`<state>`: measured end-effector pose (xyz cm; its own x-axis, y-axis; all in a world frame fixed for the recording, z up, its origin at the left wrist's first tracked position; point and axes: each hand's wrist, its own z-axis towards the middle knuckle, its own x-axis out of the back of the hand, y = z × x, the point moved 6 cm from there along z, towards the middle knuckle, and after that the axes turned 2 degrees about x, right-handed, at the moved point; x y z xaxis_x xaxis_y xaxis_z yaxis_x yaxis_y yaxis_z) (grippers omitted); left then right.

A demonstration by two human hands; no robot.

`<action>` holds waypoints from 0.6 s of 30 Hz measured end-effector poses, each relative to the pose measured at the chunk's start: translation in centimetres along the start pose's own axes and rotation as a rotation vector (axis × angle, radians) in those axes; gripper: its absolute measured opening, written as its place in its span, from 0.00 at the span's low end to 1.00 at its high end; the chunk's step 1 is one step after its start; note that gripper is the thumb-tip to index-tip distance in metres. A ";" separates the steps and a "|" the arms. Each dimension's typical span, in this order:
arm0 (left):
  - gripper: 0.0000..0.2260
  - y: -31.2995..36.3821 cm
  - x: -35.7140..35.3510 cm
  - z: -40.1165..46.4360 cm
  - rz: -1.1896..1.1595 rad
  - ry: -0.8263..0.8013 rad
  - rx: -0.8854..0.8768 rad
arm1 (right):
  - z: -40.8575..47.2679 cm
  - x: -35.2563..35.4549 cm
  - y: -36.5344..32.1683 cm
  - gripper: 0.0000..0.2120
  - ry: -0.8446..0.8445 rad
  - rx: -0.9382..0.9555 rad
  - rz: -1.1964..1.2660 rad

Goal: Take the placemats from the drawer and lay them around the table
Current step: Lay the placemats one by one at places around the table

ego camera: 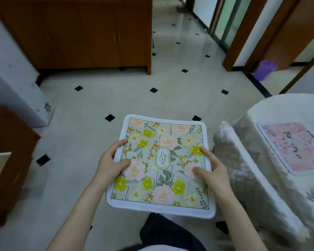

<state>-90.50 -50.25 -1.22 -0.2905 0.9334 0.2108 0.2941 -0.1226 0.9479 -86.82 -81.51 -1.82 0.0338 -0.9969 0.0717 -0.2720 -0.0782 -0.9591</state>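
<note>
I hold a square floral placemat [163, 165] with a white border and the word GARDEN in its middle, flat in front of me above the floor. My left hand [111, 162] grips its left edge, thumb on top. My right hand [213, 170] grips its right edge, thumb and forefinger on top. A pink floral placemat [294, 149] lies on the table [279, 109] at the right, which is draped in a fluffy white cloth. Whether more mats lie under the one I hold cannot be told.
A brown wooden cabinet [76, 33] stands ahead on the tiled floor [152, 98]. Dark wooden furniture [5, 160] is at the left, with a white appliance [13, 78] behind it. A purple bin [265, 69] sits by the doorway at the right.
</note>
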 end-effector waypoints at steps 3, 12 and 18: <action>0.26 3.1 -1.5 6.3 0.013 -0.043 0.001 | 5.4 0.2 -2.2 0.30 0.053 -0.010 0.022; 0.26 8.2 -6.5 24.7 0.055 -0.182 -0.029 | 20.5 -0.4 -5.5 0.31 0.200 -0.029 0.035; 0.26 12.6 -11.0 39.3 0.093 -0.335 -0.095 | 31.1 -1.3 -7.7 0.32 0.378 -0.014 0.136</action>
<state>-47.83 -48.81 -1.02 0.0526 0.9735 0.2224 0.2143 -0.2286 0.9497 -54.89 -79.25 -2.98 -0.3585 -0.9325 0.0429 -0.2630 0.0569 -0.9631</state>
